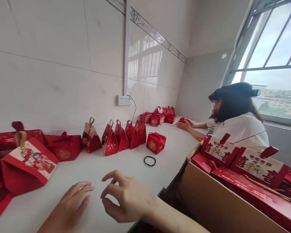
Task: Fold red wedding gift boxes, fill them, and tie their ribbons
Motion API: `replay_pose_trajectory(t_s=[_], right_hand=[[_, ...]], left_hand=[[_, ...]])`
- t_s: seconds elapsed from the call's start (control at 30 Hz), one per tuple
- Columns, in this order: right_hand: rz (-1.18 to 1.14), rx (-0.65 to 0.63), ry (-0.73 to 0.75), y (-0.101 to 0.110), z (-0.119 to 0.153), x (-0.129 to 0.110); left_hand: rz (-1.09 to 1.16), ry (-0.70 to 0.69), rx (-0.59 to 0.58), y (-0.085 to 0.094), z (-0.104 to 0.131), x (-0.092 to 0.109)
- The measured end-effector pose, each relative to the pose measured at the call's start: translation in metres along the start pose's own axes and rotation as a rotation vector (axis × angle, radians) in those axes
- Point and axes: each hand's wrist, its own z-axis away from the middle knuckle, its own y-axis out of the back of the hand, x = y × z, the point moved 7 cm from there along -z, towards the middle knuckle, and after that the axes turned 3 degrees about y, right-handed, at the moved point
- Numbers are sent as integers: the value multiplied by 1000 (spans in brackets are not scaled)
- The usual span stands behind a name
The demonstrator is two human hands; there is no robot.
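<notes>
Now the left hand and right hand are spreading wide, empty grips over the white table, before red peaked paper boxes.

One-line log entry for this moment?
left hand: empty | right hand: empty | black loop: on table | cardboard box: holding red boxes

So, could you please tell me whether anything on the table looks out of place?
A black loop lies beside the ribboned box, odd among gift boxes. At far left, a gold-looped box seems to lean, unlike the upright row.
</notes>
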Motion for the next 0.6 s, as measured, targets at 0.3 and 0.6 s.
replay_pose_trajectory(t_s=[0.3, 0.6], right_hand=[[-421, 66, 68, -111, -96, 20], [-471, -179, -12, -128, -73, 29]], left_hand=[[-133, 86, 94, 33, -2, -13], [-236, 255, 364, 54, 3, -37]])
